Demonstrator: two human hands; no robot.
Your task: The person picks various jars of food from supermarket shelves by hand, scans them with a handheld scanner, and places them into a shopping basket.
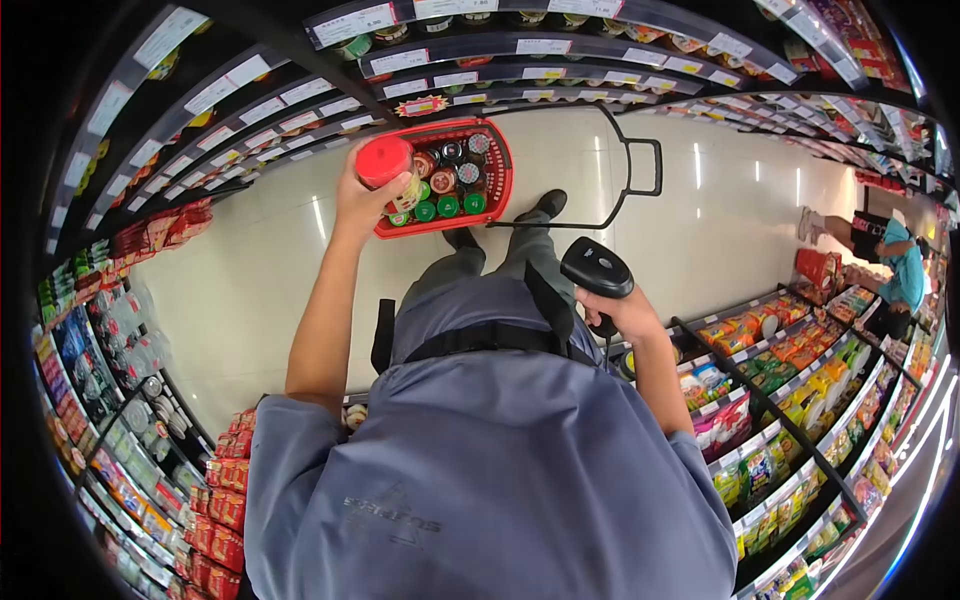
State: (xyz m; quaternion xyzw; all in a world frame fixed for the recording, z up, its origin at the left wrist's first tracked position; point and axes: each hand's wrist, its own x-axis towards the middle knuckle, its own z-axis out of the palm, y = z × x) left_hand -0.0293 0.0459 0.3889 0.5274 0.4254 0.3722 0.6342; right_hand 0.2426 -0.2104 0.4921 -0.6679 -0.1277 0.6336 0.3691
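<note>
My left hand (357,196) grips a jar with a red lid (384,160), holding it over the left end of a red shopping basket (507,165). Inside the basket stand several lidded jars (447,205), some with green caps, others with dark or reddish tops. A black handle frame (642,168) extends from the basket to the right. In my right hand (630,312) is a black barcode scanner (598,268), held by its grip in front of my right hip, apart from the basket.
Shelves with price tags (350,26) curve along the far side. Packaged snacks (770,440) fill a rack at the right, and red packs (215,520) are stacked at lower left. Another person in a teal shirt (903,270) is at the far right of the tiled aisle floor (720,220).
</note>
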